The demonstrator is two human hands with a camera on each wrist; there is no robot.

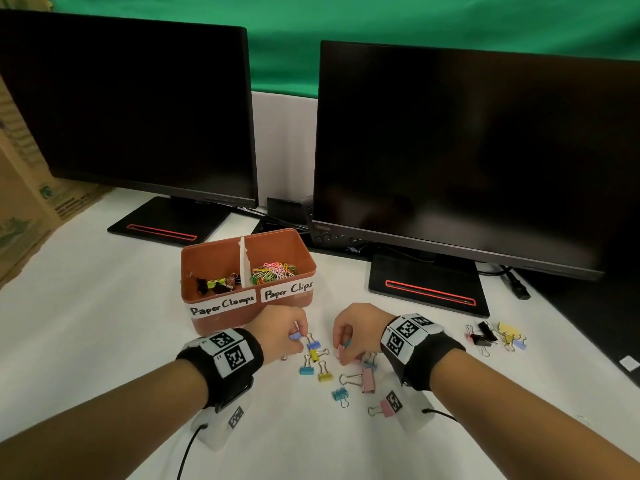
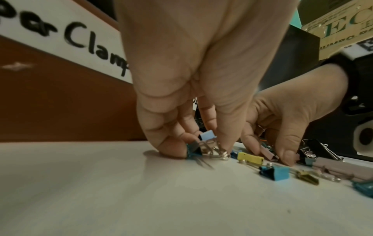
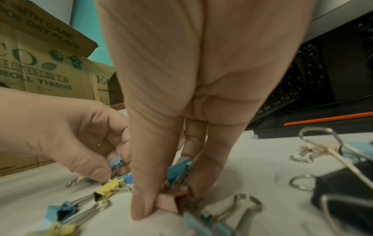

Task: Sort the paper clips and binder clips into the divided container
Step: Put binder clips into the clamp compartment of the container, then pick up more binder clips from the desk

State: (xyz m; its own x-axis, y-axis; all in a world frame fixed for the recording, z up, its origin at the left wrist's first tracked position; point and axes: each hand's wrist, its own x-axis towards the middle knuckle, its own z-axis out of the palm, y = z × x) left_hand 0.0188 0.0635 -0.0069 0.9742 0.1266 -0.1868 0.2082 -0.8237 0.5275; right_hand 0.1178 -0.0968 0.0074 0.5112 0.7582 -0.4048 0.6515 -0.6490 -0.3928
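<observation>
The orange divided container (image 1: 221,317) stands just beyond my hands. Its left part, labelled "Paper Clamps", holds binder clips (image 1: 216,284); its right part, labelled "Paper Clips", holds coloured paper clips (image 1: 275,271). My left hand (image 1: 298,337) (image 2: 201,150) holds a light-blue binder clip (image 2: 207,135) in its curled fingers and pinches a teal binder clip (image 2: 193,150) on the table. My right hand (image 1: 341,348) (image 3: 167,201) holds a teal binder clip (image 3: 178,172) and pinches a pink one (image 3: 167,202) against the table. Several loose binder clips (image 1: 325,376) lie between and below both hands.
A second cluster of black, yellow and pink binder clips (image 1: 491,336) lies to the right. Two dark monitors (image 1: 460,150) on black stands (image 1: 426,285) rise behind the container. A cardboard box (image 1: 20,188) stands at the far left, and cables (image 1: 516,282) run at the right.
</observation>
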